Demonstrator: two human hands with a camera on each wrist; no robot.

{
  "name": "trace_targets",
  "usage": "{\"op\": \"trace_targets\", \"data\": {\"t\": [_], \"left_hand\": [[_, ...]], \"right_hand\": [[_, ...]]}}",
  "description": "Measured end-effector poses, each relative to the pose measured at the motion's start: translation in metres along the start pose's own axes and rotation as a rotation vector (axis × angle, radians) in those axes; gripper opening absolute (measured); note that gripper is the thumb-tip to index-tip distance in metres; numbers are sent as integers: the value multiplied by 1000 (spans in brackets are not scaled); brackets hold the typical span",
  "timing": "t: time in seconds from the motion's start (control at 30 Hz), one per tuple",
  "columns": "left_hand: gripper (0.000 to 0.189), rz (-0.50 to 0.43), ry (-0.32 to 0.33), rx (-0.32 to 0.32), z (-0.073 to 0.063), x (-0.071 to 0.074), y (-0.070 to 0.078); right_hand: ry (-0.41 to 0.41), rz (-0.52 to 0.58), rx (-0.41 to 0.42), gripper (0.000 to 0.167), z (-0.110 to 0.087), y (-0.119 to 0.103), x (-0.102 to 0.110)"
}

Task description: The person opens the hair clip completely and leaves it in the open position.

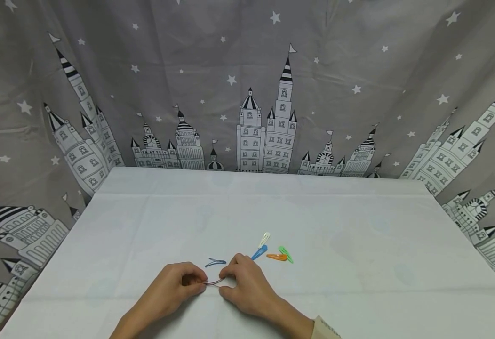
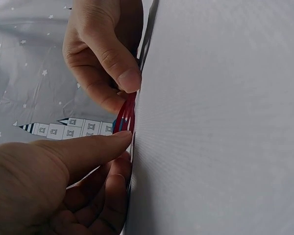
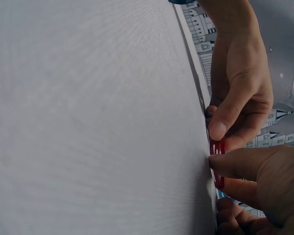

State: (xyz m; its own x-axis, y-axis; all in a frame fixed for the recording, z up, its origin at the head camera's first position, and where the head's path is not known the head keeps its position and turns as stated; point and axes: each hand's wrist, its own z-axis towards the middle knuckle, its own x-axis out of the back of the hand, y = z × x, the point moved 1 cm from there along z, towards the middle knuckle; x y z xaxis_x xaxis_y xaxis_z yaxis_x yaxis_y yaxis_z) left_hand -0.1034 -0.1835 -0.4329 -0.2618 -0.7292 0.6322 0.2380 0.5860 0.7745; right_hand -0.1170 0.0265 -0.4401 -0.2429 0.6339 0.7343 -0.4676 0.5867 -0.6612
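A red snap hair clip (image 2: 125, 115) is stretched between my two hands, low over the white table (image 1: 357, 263). My left hand (image 1: 169, 287) pinches one end of it between thumb and fingers. At the other end, my right hand (image 1: 247, 287) holds the clip with thumb and fingertips. The red clip (image 3: 217, 148) shows its slotted frame in the right wrist view, its ends hidden by fingers. Just beyond the hands lies a dark blue hair clip (image 1: 216, 262) with its parts spread apart.
Right of the dark blue clip, near my right hand, lie a cream hair clip (image 1: 264, 239), a blue hair clip (image 1: 259, 253), an orange hair clip (image 1: 276, 257) and a green hair clip (image 1: 286, 254). A grey curtain (image 1: 188, 56) printed with castles surrounds the table's back and sides.
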Motion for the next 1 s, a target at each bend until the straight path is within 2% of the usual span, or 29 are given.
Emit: {"op": "trace_targets", "data": {"t": [0.33,1.0], "left_hand": [[8,-4,3,-9,-1,0,0],[10,6,-5,3,0,1,3]], "right_hand": [[29,12,14,18,-2,0,-2],[4,42,-3,18,-2,0,1]]}}
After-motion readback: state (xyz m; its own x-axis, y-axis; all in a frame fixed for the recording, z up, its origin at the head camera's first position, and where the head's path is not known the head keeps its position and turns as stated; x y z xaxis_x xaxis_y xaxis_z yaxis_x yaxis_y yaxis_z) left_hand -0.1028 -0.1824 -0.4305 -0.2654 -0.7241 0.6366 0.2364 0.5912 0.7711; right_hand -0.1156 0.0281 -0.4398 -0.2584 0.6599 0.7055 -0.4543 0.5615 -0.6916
